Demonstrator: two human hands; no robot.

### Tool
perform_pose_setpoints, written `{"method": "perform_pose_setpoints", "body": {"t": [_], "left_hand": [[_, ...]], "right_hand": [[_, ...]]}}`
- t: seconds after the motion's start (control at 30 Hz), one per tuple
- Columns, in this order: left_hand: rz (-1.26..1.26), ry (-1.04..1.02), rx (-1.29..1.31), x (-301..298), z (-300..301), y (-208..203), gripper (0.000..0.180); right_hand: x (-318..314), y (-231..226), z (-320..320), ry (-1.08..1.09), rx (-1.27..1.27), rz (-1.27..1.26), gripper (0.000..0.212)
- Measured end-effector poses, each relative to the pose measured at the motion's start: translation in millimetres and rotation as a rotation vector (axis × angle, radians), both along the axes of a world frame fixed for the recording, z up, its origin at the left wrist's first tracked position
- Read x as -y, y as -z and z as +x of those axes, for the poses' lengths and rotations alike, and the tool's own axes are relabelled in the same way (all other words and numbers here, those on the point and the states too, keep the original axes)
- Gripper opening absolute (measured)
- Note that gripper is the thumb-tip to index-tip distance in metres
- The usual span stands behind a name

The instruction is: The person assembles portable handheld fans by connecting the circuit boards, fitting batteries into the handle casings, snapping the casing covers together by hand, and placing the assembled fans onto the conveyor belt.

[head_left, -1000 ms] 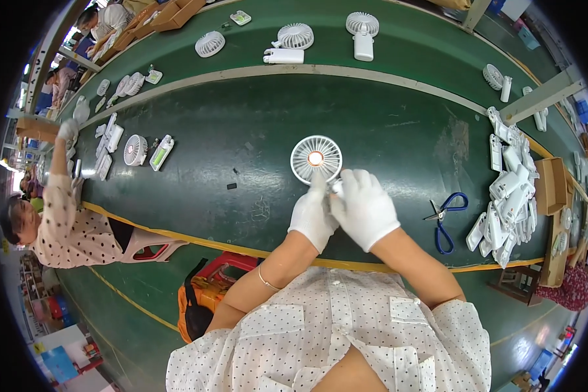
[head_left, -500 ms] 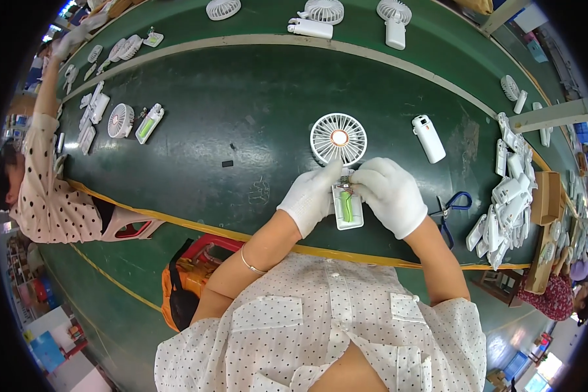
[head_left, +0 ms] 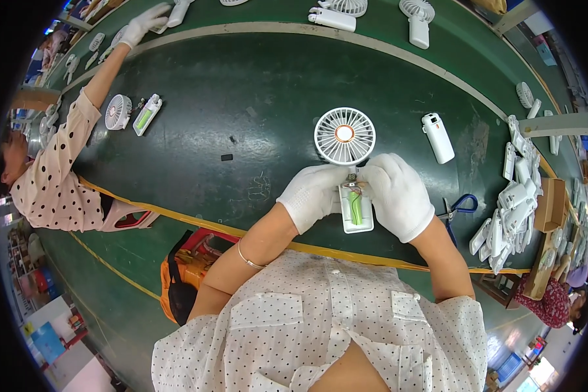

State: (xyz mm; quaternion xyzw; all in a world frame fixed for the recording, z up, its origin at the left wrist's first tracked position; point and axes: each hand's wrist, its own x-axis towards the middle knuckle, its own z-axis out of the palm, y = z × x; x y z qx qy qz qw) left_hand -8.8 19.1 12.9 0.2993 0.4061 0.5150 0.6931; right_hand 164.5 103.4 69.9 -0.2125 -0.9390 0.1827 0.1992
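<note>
A white handheld fan lies in front of me, its round grille (head_left: pixel 345 136) with an orange centre ring pointing away from me. Its open handle shell (head_left: pixel 357 226) shows a green battery (head_left: pixel 355 208), thin wires and a small circuit board near the neck. My left hand (head_left: pixel 315 197), in a white glove, is closed on the left side of the neck and handle top. From the right, my gloved right hand (head_left: pixel 400 198) pinches the same spot. Both sets of fingertips are partly hidden behind the gloves, around the circuit board.
On the green bench, a white handle cover (head_left: pixel 438 138) lies right of the fan, above blue-handled cutters (head_left: pixel 460 208). White casings (head_left: pixel 513 206) are heaped by a cardboard box (head_left: pixel 551 204). Another opened fan (head_left: pixel 119 112) lies left, near a co-worker's gloved hand (head_left: pixel 147 25) reaching across a raised strip.
My fingers have shifted at the fan's neck, the left thumb lowering and the right hand drawing closer to the board. The co-worker's arm has swung right to a white piece beyond the strip.
</note>
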Motion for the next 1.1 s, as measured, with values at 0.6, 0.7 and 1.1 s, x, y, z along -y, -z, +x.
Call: {"method": "perform_pose_setpoints", "body": {"t": [0.6,0.7,1.1], "left_hand": [[-0.375,0.033,0.034,-5.3,1.2,-25.1,0.026],[-0.267,0.061,-0.043,0.9,0.7,-19.2,0.024],[-0.3,-0.035,-0.108,2.2,8.9,-23.2,0.027]], "right_hand": [[9.0,30.2,8.0,0.149,-0.014,-0.113,0.021],[14.9,31.1,6.6,0.177,-0.044,-0.097,0.021],[32.9,22.4,16.8,0.201,-0.099,-0.069,0.024]]}}
